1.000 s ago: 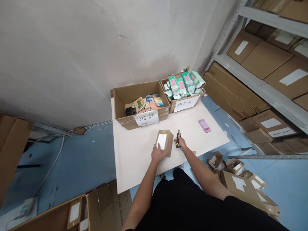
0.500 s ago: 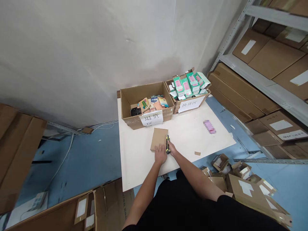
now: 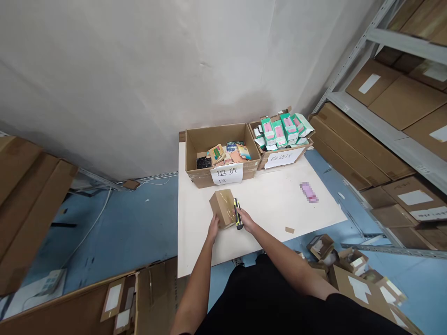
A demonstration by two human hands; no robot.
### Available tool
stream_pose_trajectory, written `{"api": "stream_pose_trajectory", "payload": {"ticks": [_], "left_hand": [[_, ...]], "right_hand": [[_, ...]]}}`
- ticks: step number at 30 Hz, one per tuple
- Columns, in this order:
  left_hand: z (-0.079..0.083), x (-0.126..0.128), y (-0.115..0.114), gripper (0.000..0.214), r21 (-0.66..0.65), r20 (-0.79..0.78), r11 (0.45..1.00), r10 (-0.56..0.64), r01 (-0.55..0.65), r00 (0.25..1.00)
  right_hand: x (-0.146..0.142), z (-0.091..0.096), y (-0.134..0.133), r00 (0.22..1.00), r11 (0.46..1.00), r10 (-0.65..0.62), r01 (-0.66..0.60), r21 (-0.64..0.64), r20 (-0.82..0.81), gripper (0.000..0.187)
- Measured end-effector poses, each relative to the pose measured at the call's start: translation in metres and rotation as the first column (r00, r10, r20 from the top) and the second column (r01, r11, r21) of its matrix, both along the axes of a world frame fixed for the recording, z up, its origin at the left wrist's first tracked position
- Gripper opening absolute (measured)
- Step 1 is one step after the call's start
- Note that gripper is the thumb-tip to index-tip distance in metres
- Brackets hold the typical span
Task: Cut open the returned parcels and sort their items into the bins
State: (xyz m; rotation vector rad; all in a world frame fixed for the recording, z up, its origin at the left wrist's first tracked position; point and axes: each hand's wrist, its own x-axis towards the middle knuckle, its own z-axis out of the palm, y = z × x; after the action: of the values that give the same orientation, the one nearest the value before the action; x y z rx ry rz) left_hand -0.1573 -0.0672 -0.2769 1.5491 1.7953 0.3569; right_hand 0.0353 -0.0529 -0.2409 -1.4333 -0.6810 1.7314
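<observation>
Hands on taped carton, knife

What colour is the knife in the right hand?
The knife is yellow and black; head view.

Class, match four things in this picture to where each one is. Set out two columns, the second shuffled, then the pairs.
1 small brown box
2 yellow-black knife
3 green-and-pink packets
4 cardboard scrap

A in the right hand
B in the far right carton
C loose on the white table
D held by the left hand

Pairs: 1-D, 2-A, 3-B, 4-C
</observation>
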Motion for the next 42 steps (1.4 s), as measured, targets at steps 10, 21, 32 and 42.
{"api": "stream_pose_trajectory", "payload": {"ticks": [10,21,32,42], "left_hand": [[0.010,0.011,0.014,0.083,0.038,0.040,0.987,0.154,-0.156,0.987],[0.025,0.029,0.040,0.110,-0.028,-0.262,0.955,-0.291,0.295,0.920],[0.023,0.075,0.034,0.113,-0.048,-0.108,0.941,-0.338,0.335,0.935],[0.038,0.073,0.035,0.114,-0.134,-0.215,0.949,-0.310,0.287,0.926]], "right_hand": [[0.012,0.008,0.008,0.897,0.981,0.127,-0.176,0.078,0.424,0.040],[0.016,0.029,0.053,0.597,0.891,0.243,-0.450,0.069,0.764,0.035],[0.039,0.031,0.072,0.396,0.857,0.280,-0.513,-0.043,0.875,0.043],[0.030,0.071,0.071,0.024,0.669,0.507,-0.641,-0.376,0.861,0.072]]}}
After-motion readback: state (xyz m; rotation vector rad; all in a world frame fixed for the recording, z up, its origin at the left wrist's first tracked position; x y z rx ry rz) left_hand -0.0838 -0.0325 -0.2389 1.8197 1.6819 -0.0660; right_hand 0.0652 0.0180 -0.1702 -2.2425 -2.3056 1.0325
